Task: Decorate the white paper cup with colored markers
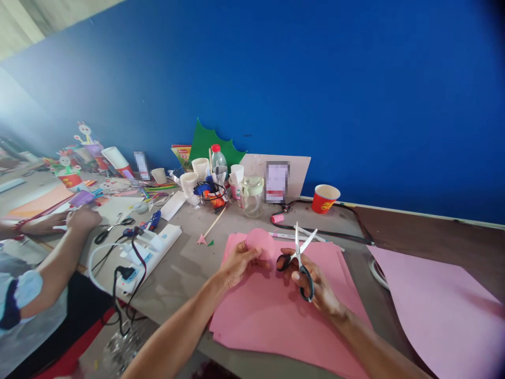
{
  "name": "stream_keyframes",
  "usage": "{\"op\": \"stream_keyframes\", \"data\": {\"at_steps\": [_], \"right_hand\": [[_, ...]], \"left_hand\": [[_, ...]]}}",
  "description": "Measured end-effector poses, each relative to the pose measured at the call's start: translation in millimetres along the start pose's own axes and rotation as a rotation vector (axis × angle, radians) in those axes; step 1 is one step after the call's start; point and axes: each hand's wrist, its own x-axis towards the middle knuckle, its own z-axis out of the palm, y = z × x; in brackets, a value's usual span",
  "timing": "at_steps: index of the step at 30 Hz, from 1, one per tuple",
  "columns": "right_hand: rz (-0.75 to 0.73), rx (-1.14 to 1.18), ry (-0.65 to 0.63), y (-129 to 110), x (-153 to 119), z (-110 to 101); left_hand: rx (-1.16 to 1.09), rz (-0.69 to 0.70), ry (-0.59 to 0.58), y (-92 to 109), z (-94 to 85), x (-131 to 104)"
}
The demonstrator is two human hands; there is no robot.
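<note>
Paper and scissors held above a table (pixel 185 271). A pink paper disc (pixel 260 238) is pinched at its near edge between the thumb and fingers of the left hand (pixel 238 263), over the far part of a stack of pink sheets (pixel 272 316). By this edge grip, most of the disc is left uncovered, presumably so that its rim can be seen and reached. Black-handled scissors (pixel 297 258) are grasped in the right hand (pixel 315 287), just right of the disc and apart from it; the blades are spread and directed toward the far side, an attitude by which they are probably kept away from the left fingers. Which fingers are passed through the loops cannot be told. The stack is laid directly in front of the body, seemingly as a work surface within easy reach of both hands. At its far edge, slender pens (pixel 284 236) are laid. Beyond, a lidded jar (pixel 253 197) and a red paper cup (pixel 326 199) are stood toward the blue wall (pixel 276 79), apparently out of the way of the elbows. To the left, a white power strip (pixel 155 258) is placed between the stack and a co-worker's hand (pixel 83 217).
</note>
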Motion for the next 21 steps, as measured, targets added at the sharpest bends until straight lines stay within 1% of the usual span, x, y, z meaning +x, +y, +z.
{"op": "stream_keyframes", "data": {"at_steps": [2,4,10,14,17,19,21], "right_hand": [[-0.027,-0.048,-0.026,-1.7,-0.7,0.9],[-0.029,-0.084,-0.049,-4.1,-1.2,1.7],[-0.029,-0.087,-0.125,-4.4,-2.7,2.5],[0.002,-0.025,-0.191,-2.4,-1.7,3.7],[0.044,-0.005,-0.171,-3.5,-0.4,3.6],[0.068,-0.001,-0.15,-4.6,0.4,3.1],[0.07,0.008,-0.157,-4.7,0.8,2.4]], "left_hand": [[-0.057,-0.003,0.031,-0.8,-0.8,0.5],[-0.076,0.002,0.031,-2.1,-1.0,1.5],[0.025,0.069,-0.001,-11.6,-1.8,4.8],[0.091,0.08,-0.077,-17.9,-5.0,3.1],[0.132,0.072,-0.125,-17.7,-5.2,-0.1],[0.154,0.052,-0.149,-15.4,-3.0,-2.2],[0.178,0.029,-0.175,-12.4,0.0,-3.9]]}}
